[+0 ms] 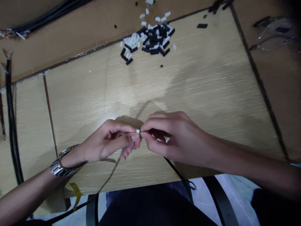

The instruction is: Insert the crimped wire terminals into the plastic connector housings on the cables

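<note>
White plastic piece, small and blocky, sits pinched between the thumb and forefinger of my left hand, over the middle of the table, nearer its near edge than its far one. My right hand is just beside it, thumb and forefinger pressed together on a thin wire that meets the piece; I cannot tell whether it goes inside. From beneath that hand a black cable runs over the near edge. I wear a metal-banded watch on my left wrist. Well apart from my hands, at the middle of the far edge, lies a heap of short black and white pieces, with a few white ones beyond that edge on brown cardboard. One lone black piece rests near the far right corner. Toward the left edge lie black cables, and yellow tape hangs at the near edge.
</note>
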Available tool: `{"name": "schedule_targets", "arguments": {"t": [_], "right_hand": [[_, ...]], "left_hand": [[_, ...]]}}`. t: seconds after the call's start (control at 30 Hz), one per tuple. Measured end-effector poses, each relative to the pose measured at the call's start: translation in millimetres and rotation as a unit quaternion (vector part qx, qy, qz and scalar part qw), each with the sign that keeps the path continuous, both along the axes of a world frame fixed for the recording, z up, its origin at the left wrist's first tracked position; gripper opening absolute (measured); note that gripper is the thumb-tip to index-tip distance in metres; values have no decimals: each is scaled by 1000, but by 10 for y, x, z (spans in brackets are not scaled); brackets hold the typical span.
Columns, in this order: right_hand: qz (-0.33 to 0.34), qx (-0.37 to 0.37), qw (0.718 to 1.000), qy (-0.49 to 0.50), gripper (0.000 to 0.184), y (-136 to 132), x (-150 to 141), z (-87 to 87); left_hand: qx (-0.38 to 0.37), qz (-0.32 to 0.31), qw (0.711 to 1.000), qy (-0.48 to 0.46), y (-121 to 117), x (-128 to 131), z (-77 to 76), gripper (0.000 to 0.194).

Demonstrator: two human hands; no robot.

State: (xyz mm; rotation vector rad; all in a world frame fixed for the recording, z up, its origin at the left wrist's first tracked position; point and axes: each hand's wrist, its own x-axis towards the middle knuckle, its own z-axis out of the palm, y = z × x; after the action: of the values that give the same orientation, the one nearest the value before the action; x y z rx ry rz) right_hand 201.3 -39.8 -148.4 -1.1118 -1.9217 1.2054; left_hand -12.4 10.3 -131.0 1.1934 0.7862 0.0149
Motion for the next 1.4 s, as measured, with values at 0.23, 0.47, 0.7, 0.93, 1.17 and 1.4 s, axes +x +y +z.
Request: {"name": "schedule_targets", "arguments": {"t": [0.23, 0.47, 0.7, 0.93, 1.17, 1.4], "right_hand": [[30, -31, 999, -6, 17, 14, 14, -19], [24, 61, 997, -36, 23, -10, -8, -47], [56, 201, 975, -80, 27, -28, -17, -108], [77, 194, 975, -72, 29, -19, -15, -117], [78, 117, 990, -21, 25, -15, -23, -138], [84, 104, 991, -1, 23, -14, -25, -149]], "left_hand": [[27, 6, 1000, -7, -19, 11, -18, 23], [8, -6, 1000, 5, -3, 0, -27, 23], [-62, -38, 997, 6, 35, 12, -17, 18], [-83, -49, 995, 7, 50, 1, -34, 20], [-87, -74, 993, 2, 72, -10, -71, 23], [-91, -83, 992, -1, 90, -19, -63, 23]]}}
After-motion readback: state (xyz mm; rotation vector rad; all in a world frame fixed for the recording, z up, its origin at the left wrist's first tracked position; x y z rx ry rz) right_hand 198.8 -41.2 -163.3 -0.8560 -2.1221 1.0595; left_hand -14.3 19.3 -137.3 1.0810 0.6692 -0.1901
